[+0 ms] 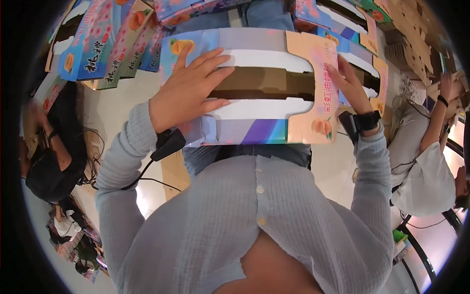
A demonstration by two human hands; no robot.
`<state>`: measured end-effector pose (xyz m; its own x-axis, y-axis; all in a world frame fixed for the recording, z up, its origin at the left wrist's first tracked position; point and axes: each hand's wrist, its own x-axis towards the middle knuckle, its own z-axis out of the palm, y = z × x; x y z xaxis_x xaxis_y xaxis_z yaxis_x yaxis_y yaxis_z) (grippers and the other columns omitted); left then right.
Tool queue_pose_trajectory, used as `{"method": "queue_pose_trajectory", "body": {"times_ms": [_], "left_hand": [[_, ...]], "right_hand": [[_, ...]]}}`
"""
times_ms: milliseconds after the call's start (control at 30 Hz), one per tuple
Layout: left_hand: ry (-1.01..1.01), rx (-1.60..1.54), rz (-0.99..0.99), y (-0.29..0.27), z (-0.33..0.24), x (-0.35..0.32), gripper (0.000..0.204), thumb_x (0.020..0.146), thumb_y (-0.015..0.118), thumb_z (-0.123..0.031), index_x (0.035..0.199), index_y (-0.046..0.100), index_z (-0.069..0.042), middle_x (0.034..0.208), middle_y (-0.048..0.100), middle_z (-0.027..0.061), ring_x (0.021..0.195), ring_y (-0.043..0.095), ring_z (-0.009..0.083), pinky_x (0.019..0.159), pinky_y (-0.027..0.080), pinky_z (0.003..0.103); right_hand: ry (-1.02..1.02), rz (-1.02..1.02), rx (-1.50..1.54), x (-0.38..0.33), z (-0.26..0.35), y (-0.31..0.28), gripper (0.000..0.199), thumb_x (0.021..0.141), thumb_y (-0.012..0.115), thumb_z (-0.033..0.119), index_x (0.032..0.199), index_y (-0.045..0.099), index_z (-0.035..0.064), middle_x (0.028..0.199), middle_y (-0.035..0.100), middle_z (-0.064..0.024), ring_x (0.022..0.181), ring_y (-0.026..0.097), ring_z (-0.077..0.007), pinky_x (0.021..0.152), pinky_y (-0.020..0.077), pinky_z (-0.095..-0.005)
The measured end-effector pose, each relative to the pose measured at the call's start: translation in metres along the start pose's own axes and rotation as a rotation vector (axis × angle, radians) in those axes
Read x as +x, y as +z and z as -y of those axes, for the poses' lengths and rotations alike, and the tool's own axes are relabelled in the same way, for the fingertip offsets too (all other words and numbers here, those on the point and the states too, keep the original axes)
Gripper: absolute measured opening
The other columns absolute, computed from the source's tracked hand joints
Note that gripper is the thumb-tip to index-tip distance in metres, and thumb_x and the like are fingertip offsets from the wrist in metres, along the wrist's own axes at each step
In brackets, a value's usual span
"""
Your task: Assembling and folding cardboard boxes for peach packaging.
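Observation:
A colourful cardboard gift box lies across my lap. Its top has a long central opening with white inner flaps, and brown cardboard shows inside. Peach-coloured panels with fruit pictures cover its right end, and blue ones its left. My left hand lies flat on the box's left end, fingers spread toward the opening. At the opposite end, my right hand rests against the right edge with fingers stretched out; some fingertips are hidden by the panel.
More printed boxes stand at the far left, and others lie just beyond my right hand. Brown cardboard is stacked at the far right. People sit on both sides, one in black, one in grey. Cables trail on the floor.

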<state>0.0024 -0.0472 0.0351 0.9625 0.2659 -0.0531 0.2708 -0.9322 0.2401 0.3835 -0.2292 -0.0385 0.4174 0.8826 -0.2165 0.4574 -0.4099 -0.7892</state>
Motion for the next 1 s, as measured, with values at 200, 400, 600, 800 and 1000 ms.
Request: {"method": "queue_pose_trajectory", "body": {"times_ms": [200,400,600,800,1000], "left_hand": [[0.095,-0.349,0.071,0.005,-0.008,-0.001,0.062,0.083,0.075,-0.028,0.135,0.054,-0.004,0.152,0.039,0.0172,0.143,0.035,0.0354,0.117,0.029,0.048],[0.182,-0.321,-0.013,0.021,-0.018,0.003,0.06,0.08,0.076,-0.029,0.129,0.058,0.0,0.155,0.035,0.0203,0.144,0.033,0.0372,0.116,0.03,0.049],[0.162,-0.28,-0.029,0.032,-0.019,-0.001,0.061,0.08,0.074,-0.035,0.127,0.061,0.001,0.157,0.032,0.0204,0.147,0.028,0.0366,0.118,0.023,0.053],[0.149,-0.267,-0.029,0.033,-0.018,-0.003,0.059,0.081,0.073,-0.037,0.126,0.062,0.0,0.157,0.032,0.0201,0.148,0.028,0.0355,0.119,0.022,0.053],[0.155,-0.278,-0.032,0.028,-0.006,-0.012,0.065,0.083,0.073,-0.034,0.137,0.054,-0.003,0.155,0.037,0.0176,0.145,0.033,0.0324,0.119,0.022,0.053]], "right_hand": [[-0.592,0.145,-0.521,-0.066,0.073,0.012,0.081,0.079,0.079,0.035,0.142,0.046,-0.0021,0.143,0.047,-0.0229,0.137,0.04,-0.0413,0.112,0.036,-0.0458],[-0.623,0.319,-0.623,-0.077,0.088,0.03,0.097,0.072,0.076,0.061,0.139,0.048,-0.0037,0.143,0.048,-0.0197,0.145,0.031,-0.0362,0.118,0.022,-0.0538],[-0.592,0.411,-0.661,-0.075,0.091,0.033,0.105,0.068,0.075,0.067,0.138,0.048,-0.0051,0.138,0.05,-0.0214,0.142,0.034,-0.0359,0.118,0.0158,-0.0592],[-0.538,0.419,-0.678,-0.077,0.084,0.045,0.105,0.065,0.071,0.072,0.133,0.049,-0.0048,0.124,0.054,-0.0212,0.128,0.046,-0.0381,0.118,0.0131,-0.0596],[-0.566,0.399,-0.674,-0.076,0.087,0.045,0.097,0.067,0.073,0.066,0.128,0.05,-0.0051,0.12,0.057,-0.019,0.123,0.048,-0.0382,0.117,0.016,-0.0609]]}}
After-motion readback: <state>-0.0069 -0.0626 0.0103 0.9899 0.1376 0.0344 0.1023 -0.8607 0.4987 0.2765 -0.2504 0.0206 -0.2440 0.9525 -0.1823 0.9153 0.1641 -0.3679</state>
